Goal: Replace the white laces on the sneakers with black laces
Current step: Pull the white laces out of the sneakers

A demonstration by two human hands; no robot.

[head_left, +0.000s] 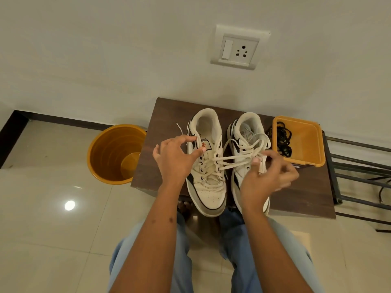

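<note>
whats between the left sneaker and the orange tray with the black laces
In the head view, the right sneaker sits between the left sneaker and the orange tray, with the right hand over it pulling white lace.

A small dark wooden table (169, 115) stands against a pale wall. On it, side by side, sit two white sneakers, the left sneaker (208, 187) and the right sneaker (239, 172). An orange tray (304, 159) holding black laces (283, 138) rests at the table's right end.

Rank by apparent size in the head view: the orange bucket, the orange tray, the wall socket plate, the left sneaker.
1. Left sneaker and orange bucket: look alike, unranked.
2. Orange tray.
3. Wall socket plate; it sits farther off, so unsure.
</note>
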